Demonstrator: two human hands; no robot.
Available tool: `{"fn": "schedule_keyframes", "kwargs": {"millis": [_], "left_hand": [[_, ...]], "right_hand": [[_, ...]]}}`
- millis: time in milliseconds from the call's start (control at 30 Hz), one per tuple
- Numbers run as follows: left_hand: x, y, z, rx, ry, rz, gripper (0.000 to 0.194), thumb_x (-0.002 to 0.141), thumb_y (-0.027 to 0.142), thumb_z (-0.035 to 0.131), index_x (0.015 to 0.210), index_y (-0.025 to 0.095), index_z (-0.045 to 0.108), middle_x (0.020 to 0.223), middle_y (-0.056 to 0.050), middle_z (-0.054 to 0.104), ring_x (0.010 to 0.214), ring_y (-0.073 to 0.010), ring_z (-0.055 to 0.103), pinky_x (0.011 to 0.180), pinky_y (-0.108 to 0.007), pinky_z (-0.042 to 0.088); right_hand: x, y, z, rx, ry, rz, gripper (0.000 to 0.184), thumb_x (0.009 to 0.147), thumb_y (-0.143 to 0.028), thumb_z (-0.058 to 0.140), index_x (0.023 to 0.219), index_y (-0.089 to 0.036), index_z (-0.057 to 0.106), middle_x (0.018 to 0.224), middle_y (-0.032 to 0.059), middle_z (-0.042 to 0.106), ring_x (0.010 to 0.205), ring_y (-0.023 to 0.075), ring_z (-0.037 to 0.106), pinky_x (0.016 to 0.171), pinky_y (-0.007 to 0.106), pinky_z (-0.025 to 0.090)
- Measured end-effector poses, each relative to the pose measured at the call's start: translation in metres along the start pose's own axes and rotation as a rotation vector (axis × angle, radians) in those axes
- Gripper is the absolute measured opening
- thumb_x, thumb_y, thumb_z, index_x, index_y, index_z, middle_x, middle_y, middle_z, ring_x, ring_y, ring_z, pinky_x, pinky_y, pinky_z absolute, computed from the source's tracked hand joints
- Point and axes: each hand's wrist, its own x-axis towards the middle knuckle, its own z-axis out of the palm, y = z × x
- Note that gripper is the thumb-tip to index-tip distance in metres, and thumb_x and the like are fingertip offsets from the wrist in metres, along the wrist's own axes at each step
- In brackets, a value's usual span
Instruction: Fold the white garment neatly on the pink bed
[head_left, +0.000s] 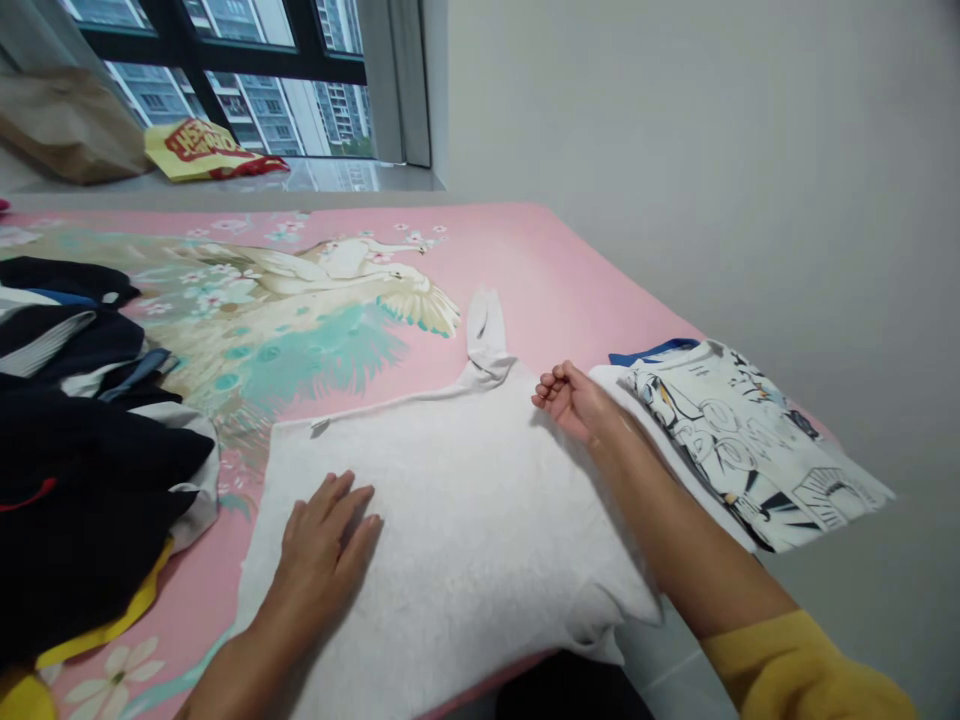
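A white garment (450, 510), apparently a long-sleeved top, lies spread out over the near edge of the bed. One narrow sleeve (486, 325), twisted at its base, points away from me at the far side. My left hand (326, 540) rests flat on the left part of the cloth with its fingers apart. At the garment's upper right edge is my right hand (566, 400), fingers curled in and nothing visible in them. Whether it touches the cloth I cannot tell. The garment's lower right corner hangs over the bed edge in loose folds.
A stack of folded printed shirts (739, 440) lies to the right, at the bed's edge by the wall. Dark clothes (82, 470) are heaped at the left on the pink bedsheet (517, 250). A yellow bag (199, 150) and a brown paper bag (71, 125) sit on the windowsill.
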Motion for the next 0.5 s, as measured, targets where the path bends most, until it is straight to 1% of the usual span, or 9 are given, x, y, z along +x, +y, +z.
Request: {"fn": "schedule_keyframes", "kwargs": {"millis": [67, 133, 200, 267, 300, 333, 367, 400, 500], "left_hand": [[-0.014, -0.003, -0.003, 0.034, -0.022, -0.012, 0.042, 0.087, 0.046, 0.039, 0.118, 0.024, 0.058, 0.138, -0.009, 0.047, 0.133, -0.0284, 0.035, 0.106, -0.056, 0.026], [-0.025, -0.009, -0.006, 0.075, -0.031, -0.019, 0.044, 0.087, 0.046, 0.038, 0.121, 0.024, 0.056, 0.139, -0.009, 0.046, 0.133, -0.0289, 0.034, 0.106, -0.057, 0.025], [-0.030, -0.016, -0.009, 0.115, -0.032, -0.017, 0.044, 0.088, 0.044, 0.036, 0.123, 0.025, 0.056, 0.140, -0.008, 0.045, 0.134, -0.0281, 0.032, 0.107, -0.056, 0.024], [-0.031, -0.025, -0.012, 0.159, -0.052, -0.004, 0.044, 0.089, 0.041, 0.033, 0.125, 0.025, 0.055, 0.142, -0.006, 0.043, 0.135, -0.0265, 0.031, 0.108, -0.055, 0.022], [-0.030, -0.030, -0.013, 0.185, -0.070, -0.001, 0.044, 0.090, 0.040, 0.032, 0.127, 0.026, 0.053, 0.143, -0.006, 0.043, 0.136, -0.0261, 0.030, 0.108, -0.055, 0.021], [-0.029, -0.037, -0.015, 0.211, -0.092, -0.001, 0.045, 0.090, 0.039, 0.032, 0.129, 0.027, 0.052, 0.144, -0.005, 0.041, 0.136, -0.0262, 0.029, 0.108, -0.056, 0.021], [-0.028, -0.043, -0.017, 0.235, -0.115, -0.005, 0.046, 0.090, 0.040, 0.032, 0.131, 0.028, 0.048, 0.145, -0.004, 0.039, 0.136, -0.0265, 0.029, 0.107, -0.057, 0.020], [-0.027, -0.050, -0.018, 0.257, -0.131, -0.013, 0.047, 0.090, 0.040, 0.032, 0.134, 0.029, 0.045, 0.146, -0.004, 0.037, 0.136, -0.0271, 0.029, 0.107, -0.058, 0.019], [-0.029, -0.058, -0.024, 0.316, -0.140, -0.063, 0.052, 0.090, 0.044, 0.032, 0.138, 0.026, 0.039, 0.148, -0.007, 0.034, 0.136, -0.0296, 0.029, 0.105, -0.061, 0.019]], "right_hand": [[-0.008, 0.003, -0.001, -0.336, 0.021, -0.109, 0.031, 0.089, -0.046, 0.037, 0.073, -0.021, 0.044, 0.076, 0.0025, 0.061, 0.072, 0.0140, 0.059, 0.077, 0.032, 0.051], [-0.017, 0.011, 0.000, -0.753, 0.002, -0.250, 0.037, 0.091, -0.047, 0.029, 0.083, -0.020, 0.054, 0.093, 0.0069, 0.065, 0.091, 0.0174, 0.059, 0.088, 0.035, 0.046], [-0.024, 0.024, 0.002, -1.132, -0.153, -0.400, 0.042, 0.093, -0.044, 0.026, 0.106, -0.019, 0.057, 0.116, 0.0097, 0.061, 0.113, 0.0204, 0.052, 0.101, 0.040, 0.036], [-0.027, 0.038, 0.002, -1.418, -0.392, -0.516, 0.047, 0.094, -0.044, 0.026, 0.128, -0.021, 0.048, 0.136, 0.0085, 0.048, 0.129, 0.0211, 0.037, 0.111, 0.043, 0.021], [-0.026, 0.042, 0.001, -1.533, -0.477, -0.540, 0.050, 0.094, -0.044, 0.026, 0.135, -0.021, 0.042, 0.142, 0.0073, 0.041, 0.134, 0.0211, 0.030, 0.113, 0.044, 0.014], [-0.022, 0.045, -0.002, -1.630, -0.509, -0.535, 0.052, 0.094, -0.045, 0.026, 0.138, -0.022, 0.038, 0.146, 0.0065, 0.035, 0.137, 0.0211, 0.024, 0.114, 0.044, 0.010], [-0.018, 0.046, -0.005, -1.707, -0.486, -0.503, 0.054, 0.094, -0.046, 0.025, 0.141, -0.021, 0.035, 0.148, 0.0062, 0.030, 0.139, 0.0214, 0.021, 0.114, 0.046, 0.008], [-0.012, 0.044, -0.008, -1.763, -0.413, -0.453, 0.055, 0.094, -0.045, 0.024, 0.142, -0.021, 0.033, 0.149, 0.0065, 0.028, 0.139, 0.0220, 0.020, 0.114, 0.048, 0.007], [-0.005, 0.035, -0.011, -1.828, -0.140, -0.324, 0.055, 0.094, -0.040, 0.020, 0.142, -0.016, 0.030, 0.150, 0.0096, 0.025, 0.139, 0.0252, 0.018, 0.111, 0.057, 0.003]]}}
